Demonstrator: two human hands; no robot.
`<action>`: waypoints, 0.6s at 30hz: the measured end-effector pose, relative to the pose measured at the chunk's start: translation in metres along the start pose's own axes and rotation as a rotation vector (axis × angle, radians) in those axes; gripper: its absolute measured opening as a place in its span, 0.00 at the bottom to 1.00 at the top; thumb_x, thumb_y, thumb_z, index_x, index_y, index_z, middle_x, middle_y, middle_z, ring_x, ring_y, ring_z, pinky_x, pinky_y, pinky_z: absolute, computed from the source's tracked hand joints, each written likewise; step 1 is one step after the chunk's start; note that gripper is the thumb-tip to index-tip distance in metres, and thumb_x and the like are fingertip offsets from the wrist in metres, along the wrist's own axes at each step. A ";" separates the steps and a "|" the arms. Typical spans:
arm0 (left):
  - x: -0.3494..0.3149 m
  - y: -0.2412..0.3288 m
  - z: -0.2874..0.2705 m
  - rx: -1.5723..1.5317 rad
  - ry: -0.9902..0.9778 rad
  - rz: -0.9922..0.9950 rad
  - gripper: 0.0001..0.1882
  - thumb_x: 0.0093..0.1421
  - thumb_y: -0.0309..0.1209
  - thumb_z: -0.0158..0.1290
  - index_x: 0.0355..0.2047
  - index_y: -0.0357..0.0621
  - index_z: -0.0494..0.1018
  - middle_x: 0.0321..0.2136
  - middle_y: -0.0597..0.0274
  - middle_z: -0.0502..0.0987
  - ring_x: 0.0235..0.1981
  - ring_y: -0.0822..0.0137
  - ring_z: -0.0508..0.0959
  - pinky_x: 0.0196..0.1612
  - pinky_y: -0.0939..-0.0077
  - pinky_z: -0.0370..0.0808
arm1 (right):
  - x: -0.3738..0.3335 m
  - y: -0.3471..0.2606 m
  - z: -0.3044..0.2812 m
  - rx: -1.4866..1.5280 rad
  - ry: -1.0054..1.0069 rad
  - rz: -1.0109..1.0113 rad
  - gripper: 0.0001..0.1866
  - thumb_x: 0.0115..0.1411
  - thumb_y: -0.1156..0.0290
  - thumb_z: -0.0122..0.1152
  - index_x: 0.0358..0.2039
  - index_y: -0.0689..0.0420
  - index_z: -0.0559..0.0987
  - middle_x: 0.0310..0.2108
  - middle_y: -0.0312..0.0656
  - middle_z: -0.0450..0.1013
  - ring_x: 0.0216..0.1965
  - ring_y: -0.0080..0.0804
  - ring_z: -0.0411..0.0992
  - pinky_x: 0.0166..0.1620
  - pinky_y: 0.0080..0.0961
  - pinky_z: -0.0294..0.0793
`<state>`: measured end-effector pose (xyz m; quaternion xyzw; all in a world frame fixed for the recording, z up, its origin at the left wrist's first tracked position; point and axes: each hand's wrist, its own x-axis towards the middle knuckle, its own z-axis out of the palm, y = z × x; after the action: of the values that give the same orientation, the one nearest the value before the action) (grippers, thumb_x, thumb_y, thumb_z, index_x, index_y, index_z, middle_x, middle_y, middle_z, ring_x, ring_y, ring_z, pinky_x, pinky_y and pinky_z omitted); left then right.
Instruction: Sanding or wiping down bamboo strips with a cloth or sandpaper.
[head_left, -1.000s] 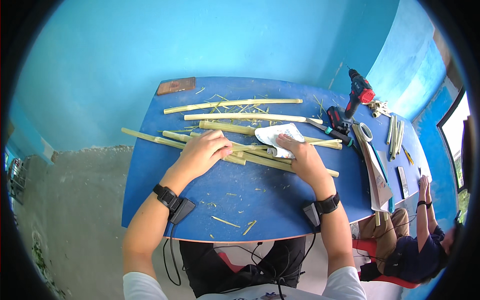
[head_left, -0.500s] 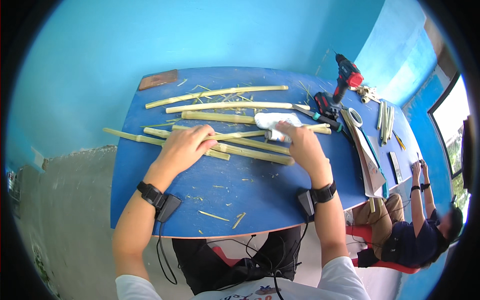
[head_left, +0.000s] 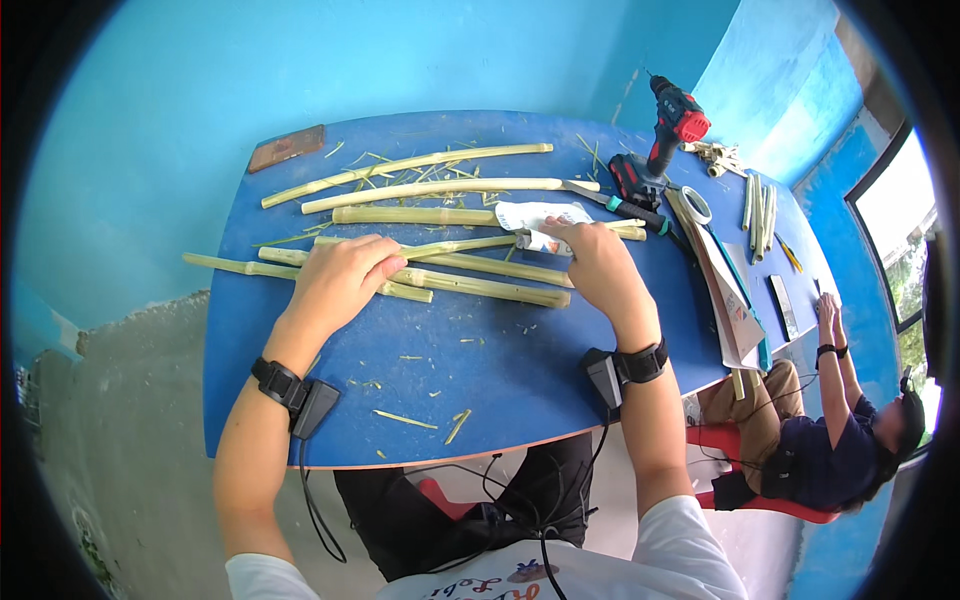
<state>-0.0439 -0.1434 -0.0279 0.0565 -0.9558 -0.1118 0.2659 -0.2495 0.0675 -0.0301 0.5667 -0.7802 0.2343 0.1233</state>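
Note:
My left hand (head_left: 345, 278) is closed on a thin bamboo stick (head_left: 458, 246) and rests over several other sticks on the blue table. My right hand (head_left: 606, 272) grips a folded white sheet with a dark grey underside, perhaps sandpaper (head_left: 541, 217), wrapped at the right part of that stick. The stick's tip pokes out just past my right hand. Below it lies a thicker bamboo stick (head_left: 495, 289). Beyond my hands, a bamboo piece (head_left: 415, 215) and two longer sticks (head_left: 450, 187) lie crosswise among green shavings.
A red and black cordless drill (head_left: 672, 135) stands at the back right, near a knife with a teal and black handle (head_left: 640, 213) and a tape roll (head_left: 694, 205). A brown block (head_left: 287, 148) lies far left. Another person (head_left: 835, 450) sits at the right end.
The whole scene has shifted slightly left and up in view. My right hand and the white sheet have moved a little toward my left hand along the stick.

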 end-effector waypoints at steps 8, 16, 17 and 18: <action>-0.002 -0.004 -0.002 0.009 -0.028 -0.050 0.08 0.54 0.35 0.53 0.28 0.44 0.74 0.24 0.61 0.75 0.25 0.57 0.75 0.26 0.67 0.70 | 0.010 -0.064 0.028 0.075 -0.007 -0.270 0.27 0.44 0.86 0.45 0.47 0.59 0.71 0.47 0.50 0.69 0.42 0.44 0.72 0.45 0.35 0.72; -0.003 -0.005 -0.011 -0.068 -0.008 -0.061 0.10 0.55 0.34 0.52 0.31 0.42 0.75 0.26 0.59 0.76 0.26 0.56 0.76 0.28 0.69 0.71 | 0.001 0.014 -0.015 -0.061 -0.044 0.148 0.25 0.41 0.86 0.47 0.42 0.57 0.76 0.36 0.54 0.72 0.37 0.50 0.71 0.41 0.38 0.70; -0.002 -0.004 -0.012 -0.065 -0.005 -0.056 0.10 0.56 0.34 0.51 0.31 0.41 0.75 0.26 0.58 0.76 0.27 0.56 0.76 0.28 0.69 0.71 | 0.000 0.014 -0.007 -0.086 -0.010 0.115 0.24 0.41 0.85 0.47 0.41 0.58 0.77 0.36 0.54 0.73 0.37 0.50 0.71 0.41 0.38 0.70; 0.000 0.000 -0.011 -0.072 -0.014 -0.054 0.10 0.57 0.34 0.50 0.31 0.40 0.75 0.27 0.58 0.76 0.27 0.55 0.75 0.29 0.68 0.70 | 0.003 0.007 0.003 -0.055 0.002 0.094 0.14 0.45 0.82 0.50 0.33 0.57 0.76 0.29 0.50 0.74 0.34 0.48 0.73 0.37 0.40 0.71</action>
<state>-0.0383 -0.1459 -0.0183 0.0721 -0.9512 -0.1536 0.2578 -0.2564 0.0655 -0.0326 0.5255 -0.8120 0.2189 0.1287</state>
